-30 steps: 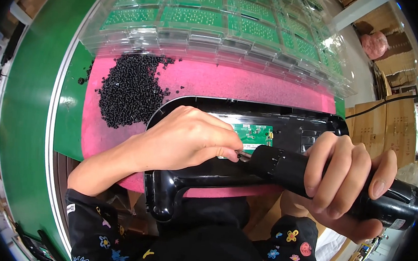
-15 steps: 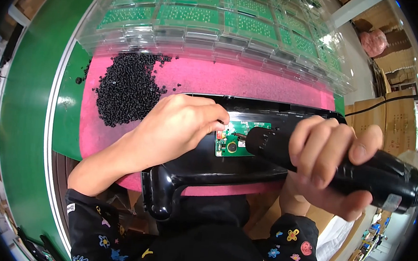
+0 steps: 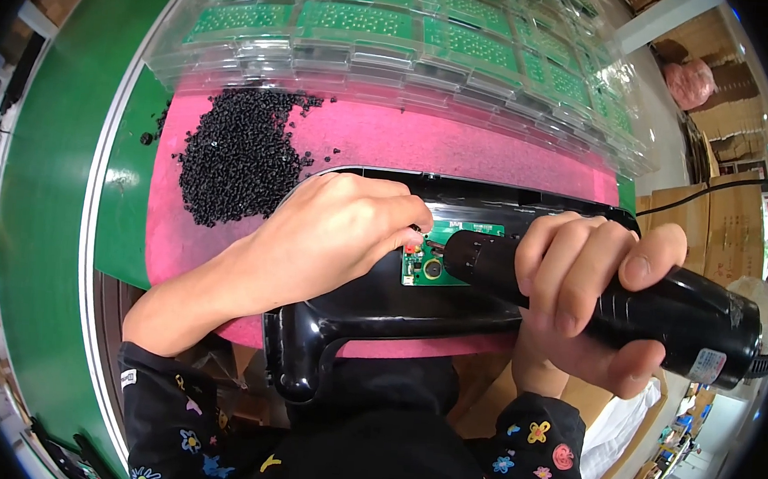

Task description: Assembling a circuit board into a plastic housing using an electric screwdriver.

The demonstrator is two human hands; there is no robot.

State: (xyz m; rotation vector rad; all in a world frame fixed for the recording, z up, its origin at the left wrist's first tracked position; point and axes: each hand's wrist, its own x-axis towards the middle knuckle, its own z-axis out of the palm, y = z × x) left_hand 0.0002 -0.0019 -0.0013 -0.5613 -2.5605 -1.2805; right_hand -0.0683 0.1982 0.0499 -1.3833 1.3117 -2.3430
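My right hand (image 3: 589, 294) is wrapped round a black electric screwdriver (image 3: 681, 323), held almost level with its bit pointing left. The bit's tip is close to the fingertips of my left hand (image 3: 340, 236), which are pinched together over the left part of a green circuit board (image 3: 451, 274). Something small and dark shows at those fingertips, too small to make out. The board lies inside a glossy black plastic housing (image 3: 379, 315) with a handle-like arm (image 3: 300, 358) toward me. My left hand hides the housing's left part; the screwdriver covers some of the board.
A heap of small black screws (image 3: 238, 158) lies on the pink mat (image 3: 364, 136), left of the housing. Clear plastic trays (image 3: 361, 60) of green circuit boards are stacked at the back. Cardboard boxes (image 3: 732, 228) stand at the right, where a black cable (image 3: 717, 184) runs.
My right hand and the screwdriver have shifted slightly left, bringing the bit nearer my left fingertips. My left fingers stay pinched over the board.
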